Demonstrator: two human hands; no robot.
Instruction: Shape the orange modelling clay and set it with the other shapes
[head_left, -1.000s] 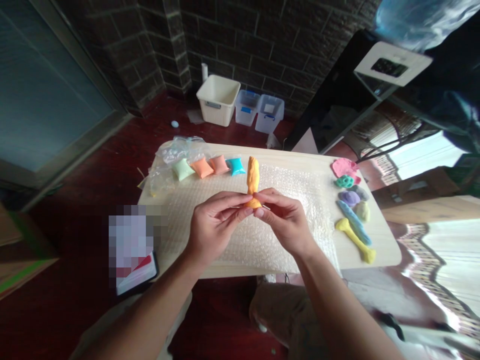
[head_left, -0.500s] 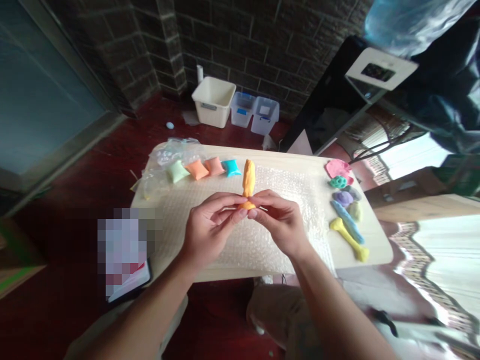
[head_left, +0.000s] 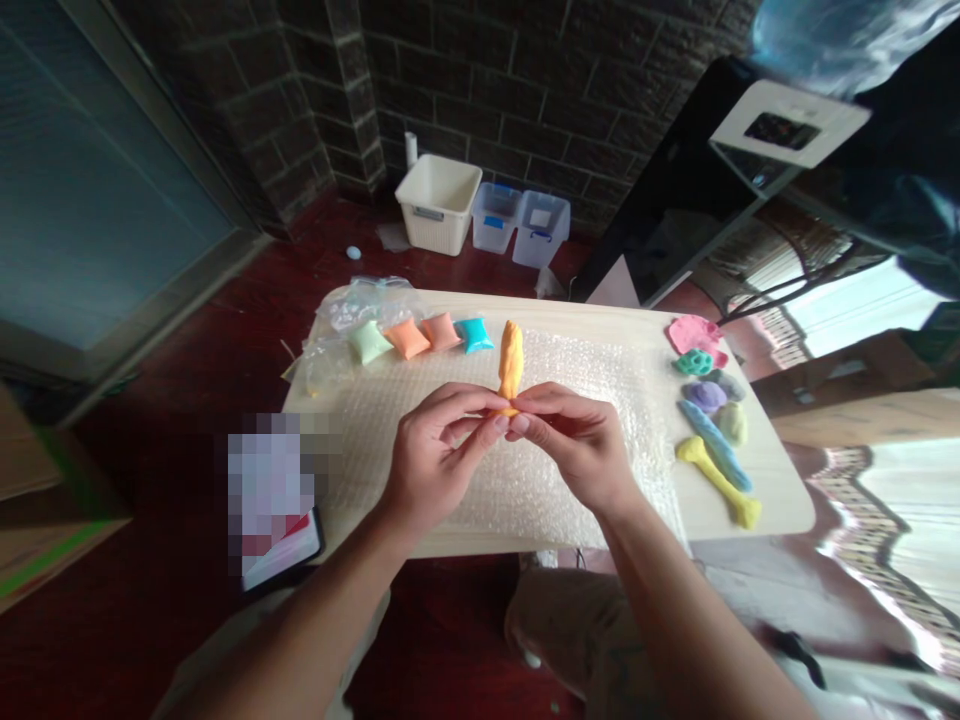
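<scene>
A long piece of orange-yellow modelling clay (head_left: pixel 511 358) stands upright between my hands, its lower end pinched by both. My left hand (head_left: pixel 444 445) grips that end from the left with thumb and fingertips. From the right, my right hand (head_left: pixel 574 440) pinches it the same way, the two thumbs almost touching. Part of the clay's bottom is hidden behind the fingertips. Below the hands a sheet of bubble wrap (head_left: pixel 585 500) covers the middle of the pale table (head_left: pixel 776 500).
Packets of green (head_left: pixel 370 342), orange (head_left: pixel 407 339), salmon (head_left: pixel 441 332) and turquoise clay (head_left: pixel 475 335) lie at the back left, near clear plastic bags (head_left: pixel 367 303). At the right are shaped pieces: a pink one (head_left: pixel 697 337), a blue roll (head_left: pixel 716 445) and a yellow bone shape (head_left: pixel 718 482). Bins (head_left: pixel 439 205) stand behind.
The whole view has shifted, so the table and hands appear farther right. Less of the clay's bottom end shows between my fingers; both hands keep their pinch.
</scene>
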